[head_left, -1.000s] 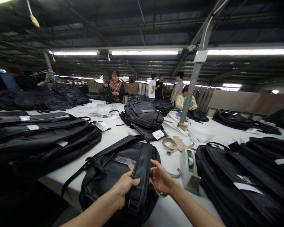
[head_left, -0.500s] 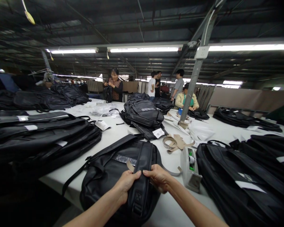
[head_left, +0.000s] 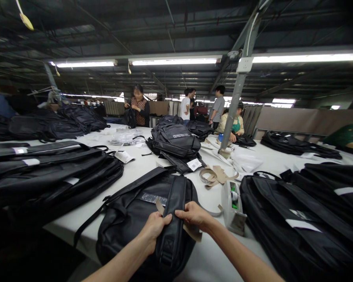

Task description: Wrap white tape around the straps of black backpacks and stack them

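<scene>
left hand (head_left: 153, 231) and right hand (head_left: 194, 215) each had an edge of the strap (head_left: 176, 192) pinched on that black backpack (head_left: 122, 229) — tan strip (head_left: 193, 232) poking out underneath

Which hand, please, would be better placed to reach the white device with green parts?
Probably the right hand: it holds the right edge of the strap, on the side nearer the white device. The left hand holds the opposite edge and would have to reach across.
</scene>
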Motion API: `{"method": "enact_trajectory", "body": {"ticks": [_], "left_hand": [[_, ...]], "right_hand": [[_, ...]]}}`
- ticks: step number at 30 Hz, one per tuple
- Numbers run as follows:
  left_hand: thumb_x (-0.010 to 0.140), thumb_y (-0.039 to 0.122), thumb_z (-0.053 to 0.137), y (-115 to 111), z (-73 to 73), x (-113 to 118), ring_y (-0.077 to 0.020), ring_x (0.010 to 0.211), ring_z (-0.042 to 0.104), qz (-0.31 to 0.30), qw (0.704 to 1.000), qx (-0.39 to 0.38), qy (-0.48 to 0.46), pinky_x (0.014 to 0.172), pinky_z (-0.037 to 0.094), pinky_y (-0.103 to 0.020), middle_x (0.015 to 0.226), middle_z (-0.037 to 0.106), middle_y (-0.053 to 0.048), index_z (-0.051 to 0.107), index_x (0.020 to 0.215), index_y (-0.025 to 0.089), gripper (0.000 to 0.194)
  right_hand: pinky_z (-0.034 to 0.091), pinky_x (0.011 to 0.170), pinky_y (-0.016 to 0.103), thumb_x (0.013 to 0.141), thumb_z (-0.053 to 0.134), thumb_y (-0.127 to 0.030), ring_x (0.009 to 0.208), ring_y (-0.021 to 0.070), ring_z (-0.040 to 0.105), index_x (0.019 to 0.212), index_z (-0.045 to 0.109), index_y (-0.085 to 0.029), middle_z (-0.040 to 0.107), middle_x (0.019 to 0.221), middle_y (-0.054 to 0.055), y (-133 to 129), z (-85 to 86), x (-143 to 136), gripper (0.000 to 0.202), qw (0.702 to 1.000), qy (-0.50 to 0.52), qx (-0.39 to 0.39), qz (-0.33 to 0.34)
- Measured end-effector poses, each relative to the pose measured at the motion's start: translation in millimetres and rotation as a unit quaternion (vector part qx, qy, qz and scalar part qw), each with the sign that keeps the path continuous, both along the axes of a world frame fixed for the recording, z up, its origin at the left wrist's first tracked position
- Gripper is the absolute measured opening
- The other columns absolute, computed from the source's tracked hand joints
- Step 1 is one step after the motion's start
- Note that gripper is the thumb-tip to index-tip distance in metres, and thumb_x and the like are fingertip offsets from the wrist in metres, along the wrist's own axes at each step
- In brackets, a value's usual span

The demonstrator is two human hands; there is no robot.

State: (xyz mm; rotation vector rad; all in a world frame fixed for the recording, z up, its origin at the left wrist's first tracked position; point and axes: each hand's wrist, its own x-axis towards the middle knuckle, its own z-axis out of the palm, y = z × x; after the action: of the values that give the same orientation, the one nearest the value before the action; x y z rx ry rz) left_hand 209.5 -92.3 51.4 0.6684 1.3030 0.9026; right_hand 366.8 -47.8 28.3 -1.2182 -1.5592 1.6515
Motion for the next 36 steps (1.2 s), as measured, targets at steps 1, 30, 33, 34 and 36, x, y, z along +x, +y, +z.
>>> {"method": "enact_trajectory", "body": {"ticks": [1, 30, 33, 34, 36], "left_hand": [[0.077, 0.016, 0.057, 0.2, -0.8, 0.1, -0.0147, 0.043, 0.055, 0.002, 1.000, 0.002, -0.006, 0.051, 0.049, -0.027, 0.046, 0.056, 0.001, 0.054, 0.076, 0.014, 0.004], [0.073, 0.014, 0.060, 7.0, -7.4, -1.1, -0.0234, 0.051, 0.062, 0.005, 0.999, -0.022, -0.023, 0.051, 0.051, -0.035, 0.059, 0.066, -0.012, 0.060, 0.077, 0.007, 0.009], [0.071, 0.014, 0.061, 7.0, -9.1, -2.0, -0.0226, 0.051, 0.062, 0.005, 1.000, -0.014, -0.023, 0.051, 0.051, -0.033, 0.059, 0.066, -0.011, 0.058, 0.074, 0.009, 0.007], [0.071, 0.015, 0.062, 7.0, -9.8, -2.4, -0.0223, 0.051, 0.062, 0.005, 1.000, -0.015, -0.022, 0.051, 0.051, -0.033, 0.059, 0.066, -0.010, 0.058, 0.073, 0.009, 0.007], [0.071, 0.016, 0.063, 6.7, -10.7, -2.9, -0.0214, 0.049, 0.061, 0.009, 1.000, -0.020, -0.017, 0.050, 0.050, -0.032, 0.056, 0.065, -0.009, 0.055, 0.071, 0.011, 0.009]], "right_hand": [[0.017, 0.040, 0.020, 0.057, 0.071, -0.054, 0.039, 0.0026, 0.028, 0.051, 0.048, -0.013, 0.039, 0.042, -0.007, 0.5, -0.8, 1.5, 0.047, 1.000, 0.008, 0.001, 0.004], [0.029, 0.039, 0.014, 0.051, 0.079, -0.028, 0.044, 0.0037, 0.043, 0.074, 0.060, -0.013, 0.053, 0.052, -0.007, 26.3, 18.5, 38.5, 0.034, 0.982, -0.140, 0.005, 0.130], [0.031, 0.038, 0.015, 0.051, 0.076, -0.024, 0.041, 0.0057, 0.045, 0.087, 0.055, -0.016, 0.054, 0.051, -0.007, 20.1, 28.5, 50.0, 0.042, 0.981, -0.121, -0.044, 0.145], [0.031, 0.038, 0.016, 0.052, 0.075, -0.024, 0.041, 0.0062, 0.045, 0.087, 0.054, -0.016, 0.054, 0.051, -0.007, 17.4, 32.0, 52.7, 0.042, 0.980, -0.113, -0.053, 0.152], [0.031, 0.038, 0.016, 0.054, 0.072, -0.022, 0.041, 0.0059, 0.045, 0.084, 0.055, -0.015, 0.054, 0.050, -0.007, 12.2, 37.7, 56.3, 0.036, 0.981, -0.100, -0.053, 0.159]]}}
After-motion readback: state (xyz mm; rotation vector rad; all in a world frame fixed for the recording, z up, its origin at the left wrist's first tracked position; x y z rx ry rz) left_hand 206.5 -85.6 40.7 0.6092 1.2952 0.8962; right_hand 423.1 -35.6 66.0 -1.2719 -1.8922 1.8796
